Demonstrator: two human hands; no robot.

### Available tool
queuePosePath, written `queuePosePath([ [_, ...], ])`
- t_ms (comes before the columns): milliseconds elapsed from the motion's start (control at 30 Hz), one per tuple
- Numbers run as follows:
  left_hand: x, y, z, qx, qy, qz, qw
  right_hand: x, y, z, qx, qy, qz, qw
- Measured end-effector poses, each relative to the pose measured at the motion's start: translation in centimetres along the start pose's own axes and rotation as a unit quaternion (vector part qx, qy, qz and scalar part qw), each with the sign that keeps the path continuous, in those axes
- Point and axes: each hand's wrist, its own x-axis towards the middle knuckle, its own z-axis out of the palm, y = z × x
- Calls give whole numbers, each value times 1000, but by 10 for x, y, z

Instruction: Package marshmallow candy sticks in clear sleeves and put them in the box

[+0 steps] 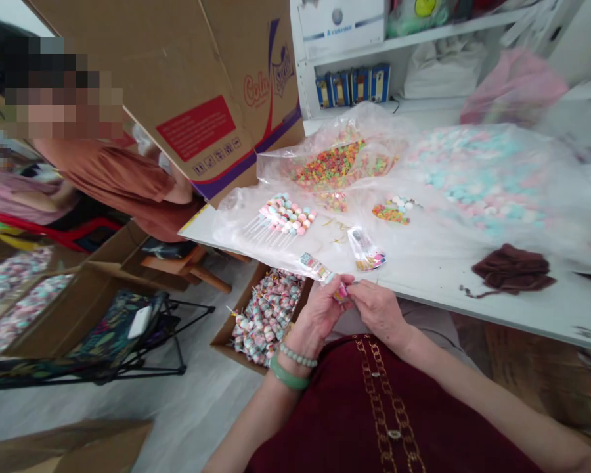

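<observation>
At the table's front edge, my left hand (320,310) is closed around a narrow printed plastic packet (316,268) with pale, colourful contents. Its far end points up and left over the table. My right hand (378,307) is closed, fingertips together at the packet's near end, where a pink and yellow printed part (341,292) shows between the hands. Just beyond lies a small stack of flat printed bags (367,249). To the left, pastel marshmallow skewers (288,215) lie in a row on clear plastic. Short yellowish ties (337,228) are scattered beside them.
Large clear bags hold colourful ring candies (329,164) and pastel marshmallows (487,174). A brown cloth (512,268) lies at right. Below the table's left side stands a carton of wrapped skewers (266,315). A big cardboard box (177,72) and a seated person (123,177) are at left.
</observation>
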Motion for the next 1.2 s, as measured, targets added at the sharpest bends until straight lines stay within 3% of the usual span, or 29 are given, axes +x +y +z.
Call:
queuePosePath([
  [167, 7, -13, -2, -22, 63, 42, 997, -8, -17, 0, -128, 22, -1, 992],
  [267, 6, -20, 3, -66, 55, 56, 995, -3, -27, 5, -220, 32, -16, 975],
  [333, 3, -21, 4, -103, 30, 35, 994, 3, -28, 11, -229, 16, -16, 973],
  [400, 1, -20, 2, -121, 3, 1, 993, 11, -25, 18, -146, 6, 31, 989],
  [467, 1, -16, -5, -124, -14, -18, 992, 18, -19, 23, 78, -22, 139, 987],
  [533, 1, -11, -15, -122, -32, -11, 992, 24, -13, 29, 305, -71, 244, 918],
  [600, 2, -7, -25, -93, -60, 13, 994, 26, -6, 34, 470, -118, 325, 812],
  [700, 3, 1, -37, 14, -98, 34, 995, 25, 3, 39, 587, -133, 409, 686],
  [733, 4, 3, -41, 50, -103, 37, 993, 25, 4, 40, 586, -126, 422, 680],
  [767, 6, 6, -45, 77, -100, 45, 991, 27, 5, 40, 550, -115, 419, 713],
  [867, 13, 14, -61, 111, -51, 104, 987, 42, 2, 42, 335, -27, 352, 873],
  [900, 16, 16, -66, 114, -46, 112, 986, 51, -1, 44, 286, 1, 324, 902],
  [967, 19, 18, -77, 101, -78, 66, 990, 71, -6, 53, 293, 10, 304, 907],
  [1033, 21, 19, -86, 61, -117, -18, 991, 91, -11, 68, 374, -18, 326, 868],
  [1067, 22, 20, -91, 41, -104, -39, 993, 99, -13, 77, 401, -18, 343, 849],
  [1133, 25, 22, -100, 37, -2, -9, 999, 110, -16, 95, 406, 18, 366, 837],
  [1200, 29, 25, -113, 66, 143, 72, 985, 116, -15, 108, 385, 45, 371, 844],
])
